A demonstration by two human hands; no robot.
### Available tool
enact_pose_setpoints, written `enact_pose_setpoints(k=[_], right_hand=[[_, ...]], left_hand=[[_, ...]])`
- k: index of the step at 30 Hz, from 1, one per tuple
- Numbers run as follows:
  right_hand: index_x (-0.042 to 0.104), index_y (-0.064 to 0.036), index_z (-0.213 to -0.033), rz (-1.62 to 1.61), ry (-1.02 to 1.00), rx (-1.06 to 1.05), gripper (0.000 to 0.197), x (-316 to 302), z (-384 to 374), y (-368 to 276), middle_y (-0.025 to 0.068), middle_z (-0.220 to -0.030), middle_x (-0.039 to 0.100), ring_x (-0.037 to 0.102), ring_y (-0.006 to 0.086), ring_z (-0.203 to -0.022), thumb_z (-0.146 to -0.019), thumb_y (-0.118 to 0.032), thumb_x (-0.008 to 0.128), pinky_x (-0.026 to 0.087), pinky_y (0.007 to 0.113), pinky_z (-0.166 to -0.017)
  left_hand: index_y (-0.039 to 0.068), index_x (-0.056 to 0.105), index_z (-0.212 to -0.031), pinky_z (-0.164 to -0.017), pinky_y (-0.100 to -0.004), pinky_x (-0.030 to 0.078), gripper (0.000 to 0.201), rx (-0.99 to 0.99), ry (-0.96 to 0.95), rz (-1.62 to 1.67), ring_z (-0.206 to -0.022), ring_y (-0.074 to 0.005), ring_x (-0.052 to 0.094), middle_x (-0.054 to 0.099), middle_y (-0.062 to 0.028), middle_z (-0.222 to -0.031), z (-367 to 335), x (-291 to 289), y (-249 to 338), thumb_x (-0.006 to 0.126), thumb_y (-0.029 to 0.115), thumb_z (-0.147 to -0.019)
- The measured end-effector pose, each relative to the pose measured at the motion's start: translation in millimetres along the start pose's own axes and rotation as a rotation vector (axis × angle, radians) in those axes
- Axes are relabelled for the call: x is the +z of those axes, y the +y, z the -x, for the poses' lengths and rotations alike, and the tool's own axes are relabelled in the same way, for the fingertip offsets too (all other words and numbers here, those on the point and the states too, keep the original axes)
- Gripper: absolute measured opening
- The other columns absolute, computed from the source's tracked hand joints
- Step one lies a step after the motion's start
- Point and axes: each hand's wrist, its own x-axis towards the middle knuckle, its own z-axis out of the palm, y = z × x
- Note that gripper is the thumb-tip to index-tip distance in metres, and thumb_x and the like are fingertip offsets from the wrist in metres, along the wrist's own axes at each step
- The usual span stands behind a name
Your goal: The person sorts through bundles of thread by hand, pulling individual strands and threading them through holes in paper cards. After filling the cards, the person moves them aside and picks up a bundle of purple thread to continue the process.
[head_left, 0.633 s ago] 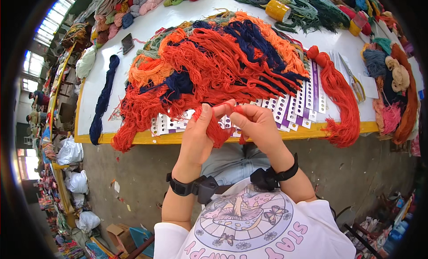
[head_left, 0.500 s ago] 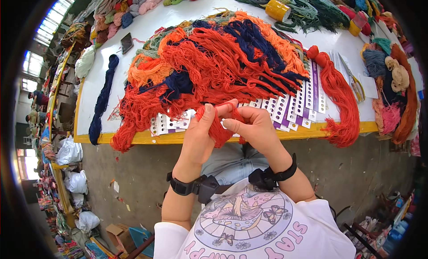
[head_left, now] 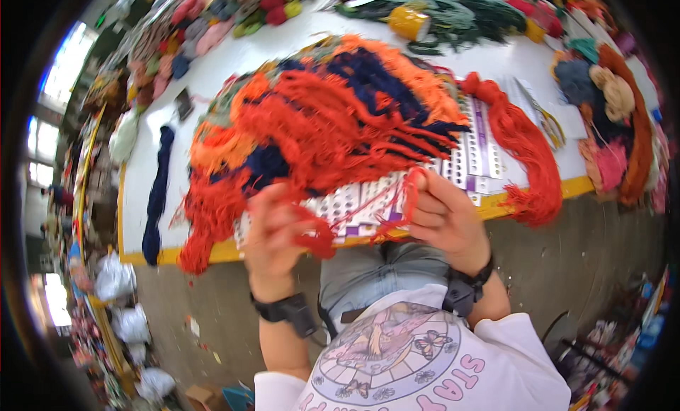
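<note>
My left hand (head_left: 273, 230), smeared by motion, is at the table's front edge with a loose bunch of red yarn (head_left: 315, 237) draped from its fingers. A few thin strands run from that bunch across to my right hand (head_left: 450, 220), whose thumb and fingers are closed on red yarn. Just beyond both hands spreads a big heap of yarn skeins (head_left: 312, 121) in red, orange, navy and grey-green. Below the heap, white and purple cards with punched holes (head_left: 347, 204) fan out along the edge.
A navy skein (head_left: 157, 195) lies at the left, near a dark phone (head_left: 184, 104). To the right are a knotted red skein (head_left: 520, 142) and yellow-handled scissors (head_left: 549, 124). Farther back sit a yellow spool (head_left: 409, 23) and dark green yarn (head_left: 467, 21). More coloured skeins (head_left: 609, 92) line the right side.
My hands, close together before over the red yarn, have drawn apart to left and right, with strands now stretched between them. The head view has shifted slightly.
</note>
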Motion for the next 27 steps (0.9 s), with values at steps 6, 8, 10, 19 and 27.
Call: enact_pose_setpoints(k=[6,8,10,19,27], right_hand=[[0.042,-0.0146,-0.068,0.562,0.777,-0.549,0.022,-33,144,-115,-0.0089,-0.053,0.023,0.025,0.0024,-0.043,-0.089,-0.021,0.048,0.021,0.019,-0.035],[0.042,-0.0139,-0.07,0.229,0.736,-0.7,0.023,-61,211,-152,-0.0074,-0.054,0.024,0.024,0.0036,-0.043,-0.092,-0.021,0.045,0.021,0.019,-0.035],[0.046,-0.0076,-0.078,0.18,0.784,-0.886,0.018,-86,278,-182,-0.0057,-0.054,0.024,0.023,0.0039,-0.045,-0.094,-0.015,0.041,0.022,0.019,-0.038],[0.044,-0.0073,-0.059,0.456,1.73,-1.121,0.031,-197,591,-265,0.0017,-0.046,0.035,0.033,0.0137,-0.038,-0.086,-0.02,0.052,0.033,0.028,-0.038],[0.06,-0.0047,-0.103,1.471,1.458,-0.543,0.026,-71,247,-184,0.0052,-0.092,0.06,0.057,0.0158,-0.088,-0.085,-0.023,0.053,0.049,0.03,-0.067]], left_hand=[[0.0,0.042,-0.124,-0.046,-0.0194,0.031,0.034,0.251,-0.083,0.583,-0.049,-0.0043,0.03,0.037,0.0033,-0.063,10,-140,107,0.041,0.005,-0.09],[0.0,0.046,-0.121,-0.045,-0.0198,0.028,0.031,0.26,0.088,0.535,-0.045,-0.0054,0.026,0.033,0.0037,-0.059,19,-172,133,0.038,0.012,-0.094],[0.0,0.046,-0.121,-0.047,-0.0199,0.028,0.03,0.277,0.093,0.415,-0.048,-0.0053,0.028,0.033,0.0036,-0.061,24,-183,150,0.041,0.011,-0.093],[-0.001,0.059,-0.09,-0.08,-0.0238,0.038,0.028,0.534,0.525,-1.372,-0.088,-0.0105,0.05,0.058,-0.0058,-0.095,26,-159,198,0.046,0.024,-0.092],[-0.002,0.044,-0.118,-0.041,-0.0216,0.032,0.034,0.208,-0.054,-0.501,-0.045,-0.0064,0.035,0.043,0.0002,-0.061,-9,3,35,0.038,0.022,-0.095]])
